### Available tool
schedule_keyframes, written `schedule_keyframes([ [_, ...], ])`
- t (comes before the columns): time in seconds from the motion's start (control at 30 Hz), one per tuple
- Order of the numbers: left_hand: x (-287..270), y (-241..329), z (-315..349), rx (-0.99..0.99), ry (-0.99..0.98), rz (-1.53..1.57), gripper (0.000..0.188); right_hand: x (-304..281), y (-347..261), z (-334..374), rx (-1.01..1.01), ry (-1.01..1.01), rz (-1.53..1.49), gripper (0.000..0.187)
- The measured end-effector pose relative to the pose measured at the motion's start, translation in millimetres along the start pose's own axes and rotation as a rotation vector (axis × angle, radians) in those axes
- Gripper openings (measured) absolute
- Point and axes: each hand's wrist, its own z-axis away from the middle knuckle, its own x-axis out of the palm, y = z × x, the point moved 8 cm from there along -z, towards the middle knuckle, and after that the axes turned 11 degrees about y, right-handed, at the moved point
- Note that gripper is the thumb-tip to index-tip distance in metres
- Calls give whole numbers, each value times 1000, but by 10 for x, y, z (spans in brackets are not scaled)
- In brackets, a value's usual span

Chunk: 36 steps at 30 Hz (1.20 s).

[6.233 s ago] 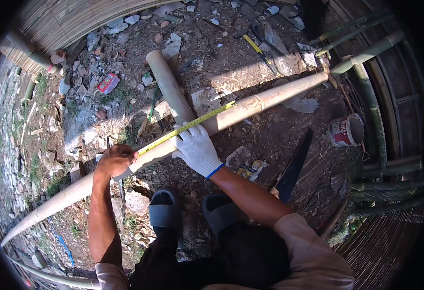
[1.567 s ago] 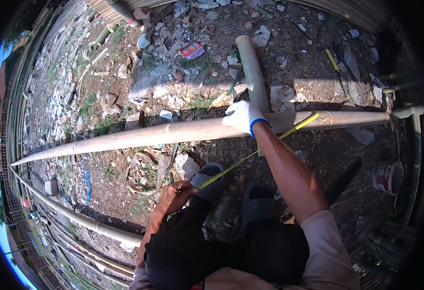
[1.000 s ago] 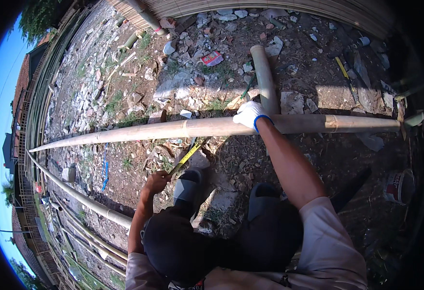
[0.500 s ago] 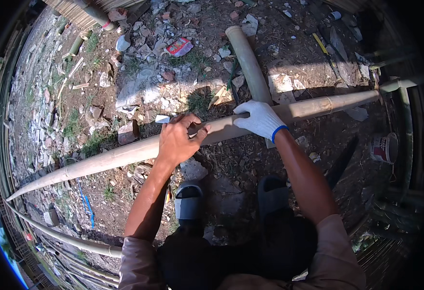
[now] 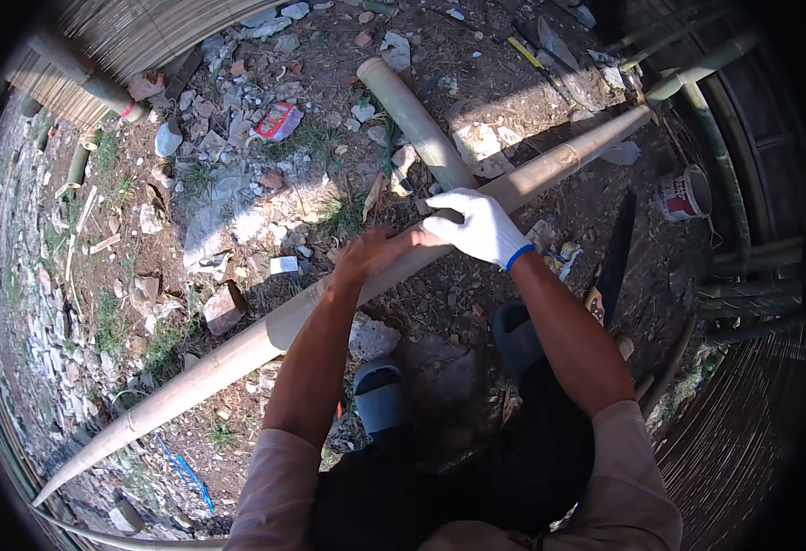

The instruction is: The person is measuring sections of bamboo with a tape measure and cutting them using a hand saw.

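A long pale bamboo pole (image 5: 201, 376) runs slantwise from the lower left to the upper right. It lies across a shorter, thicker bamboo piece (image 5: 407, 110). Near the middle, my bare left hand (image 5: 373, 250) curls over the pole, its fingers slightly blurred and partly hidden. Just to its right, touching or almost touching it, is my right hand (image 5: 484, 225) in a white knit glove with a blue cuff. The gloved hand clasps the pole from above, close to where the two bamboos cross. Its fingertips are partly hidden.
A handsaw (image 5: 617, 253) with a dark blade lies to the right of my feet. Beyond it stands a white and red bucket (image 5: 685, 196). A small white block (image 5: 283, 265), a red packet (image 5: 277, 121) and broken bricks (image 5: 225, 309) lie on the rubble ground.
My left hand has slid right along the pole toward the gloved hand and lies flatter on it. The view has turned, so the pole appears steeper.
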Motion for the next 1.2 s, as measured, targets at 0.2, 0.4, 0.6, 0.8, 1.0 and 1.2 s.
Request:
schedule_keyframes([
  [0.2, 217, -91, -51, -9, -208, 231, 76, -1316, -184, 1027, -67, 173, 452, 39],
  [0.4, 301, -216, -108, -76, -210, 309, 69, -1920, 580, 2187, 129, 227, 694, 43],
  [0.6, 149, 80, 50, 87, 20, 220, 73, -1917, 2056, 3484, 723, 186, 902, 55],
  [0.8, 111, 259, 348, -125, -18, 225, 81, -1605, 2640, 3630, 490, 127, 885, 74],
  [1.0, 72, 296, 299, -118, 38, 45, 87, -1604, 2805, 3624, 711, 63, 941, 86],
  [1.2, 79, 219, 317, -60, 93, 11, 74, -1820, 1950, 3506, 604, 683, 767, 85],
])
